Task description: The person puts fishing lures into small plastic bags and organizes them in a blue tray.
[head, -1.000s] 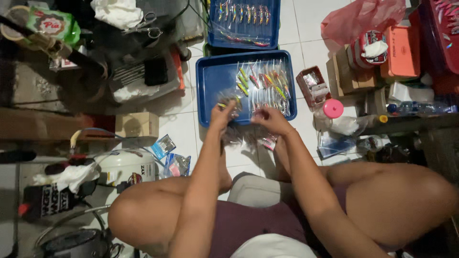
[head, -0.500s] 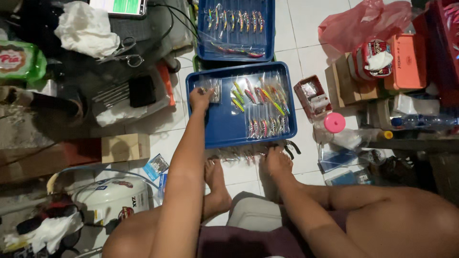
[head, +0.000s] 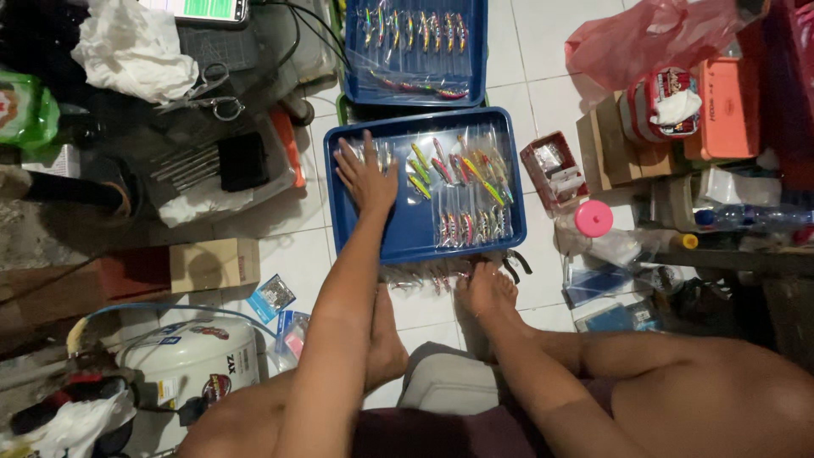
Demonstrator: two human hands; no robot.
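The left hand lies flat with its fingers spread inside the near blue tray, at the tray's left end, pressing on a clear packet there. Right of the hand, still within the tray, lie bagged colourful lures. The right hand rests just below the tray's front edge on more lure packets on the tiles; whether it grips any cannot be told. A second tray sits directly beyond the first.

Head view, straight down, close overhead.
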